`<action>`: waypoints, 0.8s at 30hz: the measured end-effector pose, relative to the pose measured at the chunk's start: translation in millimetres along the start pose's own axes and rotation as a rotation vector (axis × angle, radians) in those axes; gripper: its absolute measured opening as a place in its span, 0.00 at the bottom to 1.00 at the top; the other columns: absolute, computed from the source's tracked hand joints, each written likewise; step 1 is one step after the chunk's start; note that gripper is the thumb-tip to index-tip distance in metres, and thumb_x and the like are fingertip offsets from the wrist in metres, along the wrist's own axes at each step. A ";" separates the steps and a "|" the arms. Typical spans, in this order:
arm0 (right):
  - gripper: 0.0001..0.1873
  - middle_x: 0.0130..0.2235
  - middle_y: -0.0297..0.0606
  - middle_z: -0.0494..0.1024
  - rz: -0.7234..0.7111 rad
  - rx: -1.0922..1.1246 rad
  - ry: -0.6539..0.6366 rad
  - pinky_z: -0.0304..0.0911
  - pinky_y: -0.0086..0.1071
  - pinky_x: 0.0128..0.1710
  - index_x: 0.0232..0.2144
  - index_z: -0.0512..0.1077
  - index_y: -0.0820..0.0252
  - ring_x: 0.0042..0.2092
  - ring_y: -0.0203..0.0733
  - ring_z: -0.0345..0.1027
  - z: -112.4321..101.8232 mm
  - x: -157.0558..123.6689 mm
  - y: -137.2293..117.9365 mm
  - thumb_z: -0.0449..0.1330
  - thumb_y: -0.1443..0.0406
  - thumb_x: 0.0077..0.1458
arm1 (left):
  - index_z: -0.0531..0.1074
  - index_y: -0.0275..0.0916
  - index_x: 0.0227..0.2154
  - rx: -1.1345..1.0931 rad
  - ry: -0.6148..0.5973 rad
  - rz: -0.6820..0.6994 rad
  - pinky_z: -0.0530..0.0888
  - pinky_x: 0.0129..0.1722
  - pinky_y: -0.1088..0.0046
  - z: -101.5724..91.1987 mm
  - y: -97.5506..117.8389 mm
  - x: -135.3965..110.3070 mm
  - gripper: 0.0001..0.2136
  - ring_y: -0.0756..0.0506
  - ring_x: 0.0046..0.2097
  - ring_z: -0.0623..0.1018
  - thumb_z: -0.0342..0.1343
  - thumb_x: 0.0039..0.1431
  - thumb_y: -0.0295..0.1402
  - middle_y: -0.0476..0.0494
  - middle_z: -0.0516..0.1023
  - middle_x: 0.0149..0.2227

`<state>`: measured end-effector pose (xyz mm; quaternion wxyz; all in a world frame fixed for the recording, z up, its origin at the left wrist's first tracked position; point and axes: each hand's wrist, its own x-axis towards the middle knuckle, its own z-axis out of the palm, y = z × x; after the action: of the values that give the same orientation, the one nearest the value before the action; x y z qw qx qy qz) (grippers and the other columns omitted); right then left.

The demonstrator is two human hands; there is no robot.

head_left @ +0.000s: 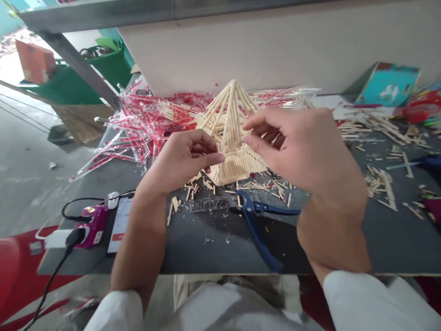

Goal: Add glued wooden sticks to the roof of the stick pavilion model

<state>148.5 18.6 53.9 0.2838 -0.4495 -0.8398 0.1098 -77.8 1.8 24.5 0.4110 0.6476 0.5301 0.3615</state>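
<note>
Head view, green bin (pixel 113 69) with dark clutter, my left hand (pixel 184 158) gripping stick pyramid (pixel 234 128), right hand (pixel 303 147) pinched shut, blue cutters (pixel 257 220) in front.

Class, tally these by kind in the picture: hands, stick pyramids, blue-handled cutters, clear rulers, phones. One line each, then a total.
Hands: 2 (left hand, right hand)
stick pyramid: 1
blue-handled cutters: 1
clear ruler: 1
phone: 1
Total: 6
</note>
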 end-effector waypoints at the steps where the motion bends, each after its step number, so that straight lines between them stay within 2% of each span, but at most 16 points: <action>1: 0.07 0.35 0.33 0.83 0.002 -0.009 -0.040 0.66 0.35 0.40 0.42 0.79 0.54 0.35 0.40 0.77 -0.2 -2.5 -2.0 0.62 0.65 0.62 | 0.75 0.38 0.32 0.009 -0.007 0.008 0.74 0.25 0.77 0.1 0.8 -0.4 0.08 0.52 0.28 0.77 0.68 0.54 0.33 0.48 0.78 0.27; 8: 0.09 0.35 0.34 0.82 0.033 -0.117 -0.261 0.61 0.36 0.38 0.43 0.80 0.54 0.37 0.42 0.75 -1.8 -21.1 -4.7 0.62 0.64 0.62 | 0.78 0.38 0.33 0.069 -0.014 0.067 0.72 0.24 0.77 -1.5 -0.4 -1.8 0.06 0.52 0.27 0.77 0.67 0.56 0.35 0.45 0.79 0.29; 13: 0.09 0.33 0.36 0.81 0.040 -0.125 -0.272 0.59 0.35 0.36 0.41 0.81 0.55 0.34 0.41 0.73 0.4 -23.8 -7.0 0.60 0.62 0.64 | 0.80 0.39 0.33 0.063 -0.019 0.062 0.70 0.22 0.77 1.8 4.0 -5.6 0.08 0.52 0.25 0.75 0.68 0.55 0.37 0.47 0.78 0.28; 17: 0.13 0.30 0.36 0.81 -0.021 -0.076 -0.356 0.56 0.35 0.33 0.41 0.82 0.56 0.31 0.39 0.71 7.9 -22.0 -8.6 0.58 0.58 0.66 | 0.78 0.39 0.33 -0.019 -0.025 0.091 0.70 0.20 0.77 7.5 9.0 -9.0 0.07 0.53 0.25 0.74 0.68 0.55 0.35 0.47 0.78 0.28; 20: 0.15 0.30 0.36 0.81 -0.037 -0.010 -0.386 0.53 0.34 0.32 0.40 0.82 0.57 0.30 0.38 0.69 11.3 -21.1 -8.9 0.57 0.58 0.66 | 0.77 0.38 0.35 -0.011 0.006 0.106 0.72 0.21 0.77 13.0 9.3 -8.1 0.07 0.53 0.25 0.76 0.66 0.56 0.35 0.48 0.78 0.28; 24: 0.14 0.30 0.35 0.81 -0.027 0.062 -0.386 0.52 0.34 0.31 0.39 0.82 0.58 0.29 0.35 0.67 11.2 -20.1 -7.4 0.58 0.58 0.66 | 0.76 0.38 0.34 -0.047 -0.014 0.103 0.77 0.24 0.76 19.2 6.5 -4.8 0.08 0.50 0.28 0.80 0.66 0.56 0.35 0.48 0.78 0.28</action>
<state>145.6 -1.3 40.4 0.1326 -0.4001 -0.8808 0.2158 -58.7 -6.4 22.6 0.4106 0.6666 0.4846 0.3902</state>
